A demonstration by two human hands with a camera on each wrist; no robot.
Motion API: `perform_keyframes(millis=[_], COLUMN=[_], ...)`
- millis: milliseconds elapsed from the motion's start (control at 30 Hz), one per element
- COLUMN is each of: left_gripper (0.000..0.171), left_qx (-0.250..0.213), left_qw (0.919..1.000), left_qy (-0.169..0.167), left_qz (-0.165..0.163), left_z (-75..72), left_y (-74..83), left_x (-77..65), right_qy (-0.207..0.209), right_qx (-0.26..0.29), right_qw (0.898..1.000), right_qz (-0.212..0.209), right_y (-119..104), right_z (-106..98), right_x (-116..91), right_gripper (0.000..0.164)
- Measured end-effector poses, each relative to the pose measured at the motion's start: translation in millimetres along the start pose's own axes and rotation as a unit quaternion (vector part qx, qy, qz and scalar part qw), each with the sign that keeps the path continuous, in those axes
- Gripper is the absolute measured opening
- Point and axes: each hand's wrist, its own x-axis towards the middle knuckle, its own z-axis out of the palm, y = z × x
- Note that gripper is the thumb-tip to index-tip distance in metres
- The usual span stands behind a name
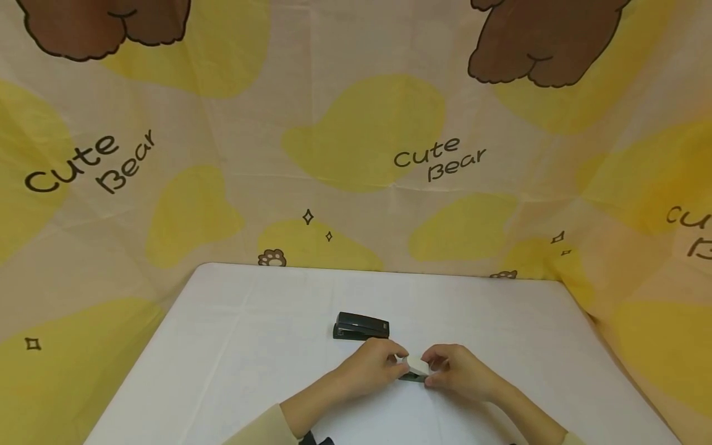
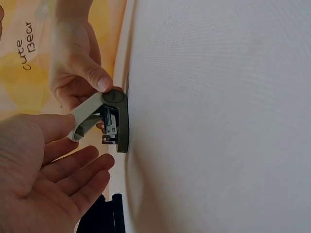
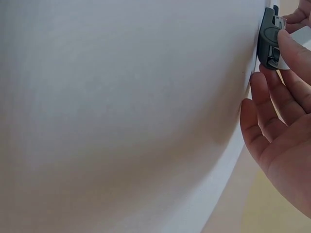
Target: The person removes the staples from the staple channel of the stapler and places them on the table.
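A small stapler (image 1: pixel 416 366) with a white top and a dark grey-green base stands on the table between both hands. Its top is lifted, and the left wrist view shows the metal staple magazine (image 2: pixel 111 124) under it. My left hand (image 1: pixel 369 368) pinches the free end of the white top between thumb and index finger, the other fingers loosely spread. At the hinge end, my right hand (image 1: pixel 458 374) grips the small stapler, its thumb beside the round pivot. Behind my left hand lies a larger black stapler (image 1: pixel 361 326), which neither hand holds.
The white table (image 1: pixel 267 309) has rounded far corners. A yellow and beige cloth (image 1: pixel 356 136) printed with bears and lettering hangs behind it and along both sides. Part of a black object (image 1: pixel 316 439) shows at the bottom edge, by the left sleeve.
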Motion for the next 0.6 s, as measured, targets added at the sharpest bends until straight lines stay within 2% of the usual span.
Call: perform_keyframes(millis=[367, 600], left_gripper=[0.022, 0.018], left_qx=[-0.03, -0.031], left_qw=[0.9995, 0.9993], left_qy=[-0.006, -0.011], left_qz=[-0.013, -0.017], left_z=[0.2, -2.9], left_y=[2.1, 3.8], left_x=[-4.1, -6.7], right_qy=[-0.004, -0.004], right_qx=[-0.005, -0.006], right_qw=[1.0, 1.0], right_qz=[0.0, -0.005], right_y=[-2.3, -4.7], right_z=[3.2, 5.3], right_x=[0.3, 0.2], right_gripper=[0.03, 0.027])
